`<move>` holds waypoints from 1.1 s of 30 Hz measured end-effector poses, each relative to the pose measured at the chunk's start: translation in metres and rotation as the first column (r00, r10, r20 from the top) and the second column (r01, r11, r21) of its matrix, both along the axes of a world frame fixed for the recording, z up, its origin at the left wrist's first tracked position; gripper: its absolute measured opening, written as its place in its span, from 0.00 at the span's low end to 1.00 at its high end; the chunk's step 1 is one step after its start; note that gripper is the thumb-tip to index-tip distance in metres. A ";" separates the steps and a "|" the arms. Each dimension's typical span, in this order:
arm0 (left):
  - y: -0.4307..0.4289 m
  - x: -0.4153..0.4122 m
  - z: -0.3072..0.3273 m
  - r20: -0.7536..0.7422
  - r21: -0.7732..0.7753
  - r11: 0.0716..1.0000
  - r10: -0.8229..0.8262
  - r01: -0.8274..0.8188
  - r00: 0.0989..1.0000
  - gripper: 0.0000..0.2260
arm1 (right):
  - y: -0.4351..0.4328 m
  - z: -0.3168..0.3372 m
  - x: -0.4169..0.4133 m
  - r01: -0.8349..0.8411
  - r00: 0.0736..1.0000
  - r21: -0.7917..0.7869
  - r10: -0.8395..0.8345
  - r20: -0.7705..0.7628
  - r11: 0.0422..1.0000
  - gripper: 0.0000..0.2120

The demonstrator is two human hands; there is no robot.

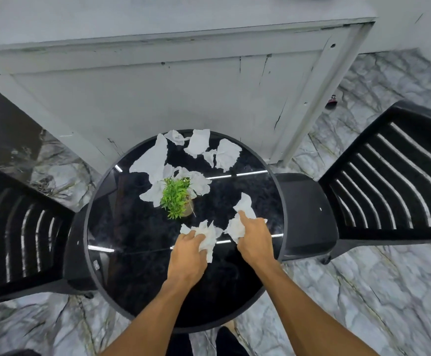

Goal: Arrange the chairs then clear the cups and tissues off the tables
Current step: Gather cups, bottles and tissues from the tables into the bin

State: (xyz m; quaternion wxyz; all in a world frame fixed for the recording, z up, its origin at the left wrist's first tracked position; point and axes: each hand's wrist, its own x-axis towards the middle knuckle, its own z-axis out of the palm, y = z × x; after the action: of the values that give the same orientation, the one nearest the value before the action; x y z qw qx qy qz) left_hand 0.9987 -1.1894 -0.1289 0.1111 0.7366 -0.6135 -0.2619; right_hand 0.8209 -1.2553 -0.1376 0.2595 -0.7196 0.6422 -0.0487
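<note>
A round black glossy table (142,265) stands in front of me with several crumpled white tissues on it. My left hand (187,255) grips a crumpled tissue (209,237) near the table's middle. My right hand (254,240) holds another tissue (235,228), with its forefinger stretched onto a further tissue (245,205) lying just beyond. More tissues lie at the far side (226,152) and around a small potted plant (176,196). A black slatted chair (16,227) is pushed in at the left and another (389,181) at the right. No cups are visible.
A grey-white panelled counter (183,86) rises right behind the table. Marble-patterned floor (363,291) surrounds the table and chairs. My dark shoes (224,340) show below the table's near rim.
</note>
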 end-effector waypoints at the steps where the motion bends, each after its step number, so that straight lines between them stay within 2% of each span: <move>1: 0.004 0.003 0.001 -0.010 -0.012 1.000 0.026 -0.026 1.000 0.10 | 0.001 0.001 0.003 -0.009 1.000 0.032 0.008 0.013 0.999 0.23; 3: 0.011 0.010 0.006 -0.028 -0.007 0.996 0.087 -0.087 0.996 0.13 | 0.003 0.004 0.008 -0.008 1.000 0.084 0.008 -0.001 0.996 0.09; 5: 0.020 0.018 0.010 -0.046 0.010 0.990 0.144 -0.144 0.989 0.14 | 0.010 0.005 0.015 0.012 0.999 0.123 -0.017 0.039 0.992 0.09; 6: 0.024 0.023 0.011 -0.057 0.012 0.985 0.170 -0.170 0.984 0.15 | 0.015 0.004 0.018 0.019 0.997 0.124 -0.028 0.070 0.992 0.04; 7: 0.030 0.029 0.012 -0.071 0.011 0.980 0.201 -0.201 0.977 0.16 | 0.021 0.005 0.022 0.012 0.994 0.120 -0.025 0.103 0.993 0.04; 8: 0.035 0.037 0.013 -0.085 0.008 0.973 0.232 -0.232 0.969 0.17 | 0.026 0.005 0.028 -0.011 0.993 0.122 -0.003 0.118 0.992 0.08; 10: 0.048 0.054 0.014 -0.102 0.002 0.956 0.292 -0.294 0.951 0.19 | 0.037 0.008 0.043 -0.070 0.991 0.142 0.052 0.121 0.987 0.04; 12: 0.065 0.073 0.014 -0.117 0.007 0.932 0.361 -0.363 0.925 0.19 | 0.049 0.010 0.065 -0.116 0.988 0.173 0.096 0.122 0.978 0.18; 13: 0.073 0.084 0.013 -0.129 0.005 0.915 0.402 -0.404 0.907 0.19 | 0.055 0.012 0.078 -0.134 0.982 0.171 0.107 0.156 0.976 0.22; 15: 0.093 0.107 0.016 -0.159 -0.001 0.873 0.481 -0.487 0.862 0.19 | 0.068 0.014 0.106 -0.177 0.964 0.119 0.148 0.219 0.977 0.21; 19: 0.145 0.159 0.023 -0.209 -0.029 0.795 0.588 -0.606 0.781 0.19 | 0.096 0.023 0.176 -0.260 0.922 0.083 0.222 0.316 0.962 0.11; 24: 0.226 0.230 0.035 -0.247 -0.039 0.659 0.722 -0.751 0.646 0.18 | 0.150 0.049 0.272 -0.406 0.847 0.076 0.344 0.406 0.910 0.11; 28: 0.297 0.287 0.050 -0.284 -0.069 0.540 0.795 -0.839 0.535 0.18 | 0.205 0.066 0.352 -0.528 0.785 0.062 0.459 0.417 0.847 0.14; 33: 0.383 0.353 0.070 -0.268 -0.136 0.385 0.873 -0.913 0.408 0.17 | 0.276 0.072 0.454 -0.656 0.693 0.009 0.598 0.403 0.755 0.03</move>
State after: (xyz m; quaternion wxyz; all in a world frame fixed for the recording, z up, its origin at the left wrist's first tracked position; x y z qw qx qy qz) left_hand 1.3517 -0.8067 -0.0586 0.3769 0.9063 -0.1377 -0.1328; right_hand 1.2745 -0.9795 -0.0657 0.4323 -0.8502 0.2971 -0.0445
